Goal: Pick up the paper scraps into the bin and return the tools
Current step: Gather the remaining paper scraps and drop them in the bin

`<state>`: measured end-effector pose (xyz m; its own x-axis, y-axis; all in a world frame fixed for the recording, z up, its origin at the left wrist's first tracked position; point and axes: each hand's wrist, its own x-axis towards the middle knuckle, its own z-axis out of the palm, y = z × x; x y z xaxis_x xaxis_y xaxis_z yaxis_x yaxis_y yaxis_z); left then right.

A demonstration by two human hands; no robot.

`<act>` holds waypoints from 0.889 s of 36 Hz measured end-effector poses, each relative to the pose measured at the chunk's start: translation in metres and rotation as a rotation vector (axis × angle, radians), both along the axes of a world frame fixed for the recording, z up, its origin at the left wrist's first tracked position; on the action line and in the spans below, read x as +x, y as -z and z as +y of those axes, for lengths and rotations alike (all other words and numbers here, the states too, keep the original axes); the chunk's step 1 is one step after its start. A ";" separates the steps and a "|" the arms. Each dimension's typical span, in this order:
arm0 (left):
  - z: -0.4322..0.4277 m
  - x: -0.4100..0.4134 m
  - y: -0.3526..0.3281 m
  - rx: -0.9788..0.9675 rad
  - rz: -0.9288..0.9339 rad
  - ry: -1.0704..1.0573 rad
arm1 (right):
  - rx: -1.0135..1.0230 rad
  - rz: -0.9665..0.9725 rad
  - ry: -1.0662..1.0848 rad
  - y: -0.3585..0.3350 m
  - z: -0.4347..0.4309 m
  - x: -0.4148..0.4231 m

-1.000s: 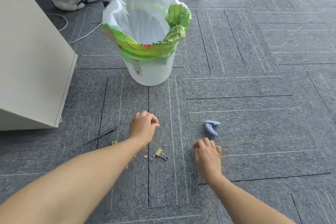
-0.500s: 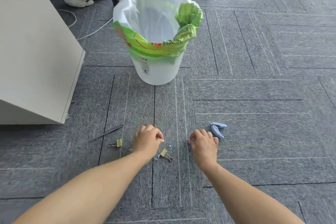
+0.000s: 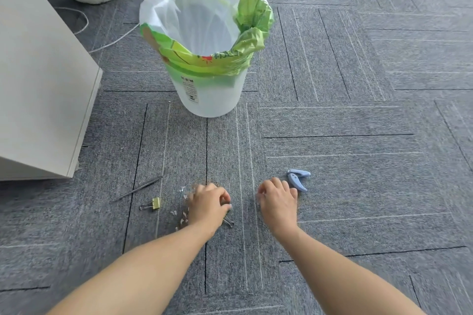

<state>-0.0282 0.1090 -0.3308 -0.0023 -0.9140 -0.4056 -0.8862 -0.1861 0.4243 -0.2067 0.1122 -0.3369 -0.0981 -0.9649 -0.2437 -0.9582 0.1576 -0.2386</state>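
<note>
Reaching down to the carpet, the person's left hand (image 3: pixel 208 206) curls its fingers into a pinch on the paper scraps (image 3: pixel 179 217), which lie in front of the bin (image 3: pixel 212 100). The right hand (image 3: pixel 277 201) fingers are curled too, but their hold is hidden. The scraps look tiny, light and flimsy, so they are probably best pinched by fingertips.

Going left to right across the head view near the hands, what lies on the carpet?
thin dark metal rod, gold binder clip, white paper scraps, left hand, right hand, light blue plastic hole punch
</note>
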 end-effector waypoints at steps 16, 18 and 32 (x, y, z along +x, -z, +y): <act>-0.002 -0.004 0.002 -0.014 -0.019 0.052 | -0.037 -0.076 0.009 -0.005 0.012 0.007; -0.002 -0.006 0.000 -0.018 -0.057 0.101 | -0.052 -0.090 0.014 -0.006 0.012 0.008; -0.087 0.016 -0.094 -0.453 0.218 0.290 | -0.468 -0.331 0.077 -0.090 -0.075 0.020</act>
<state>-0.0119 0.0225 -0.2368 -0.3176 -0.9461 0.0633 -0.7574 0.2933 0.5833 -0.1872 0.0369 -0.2472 -0.1640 -0.9703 0.1777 -0.8108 0.0299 -0.5846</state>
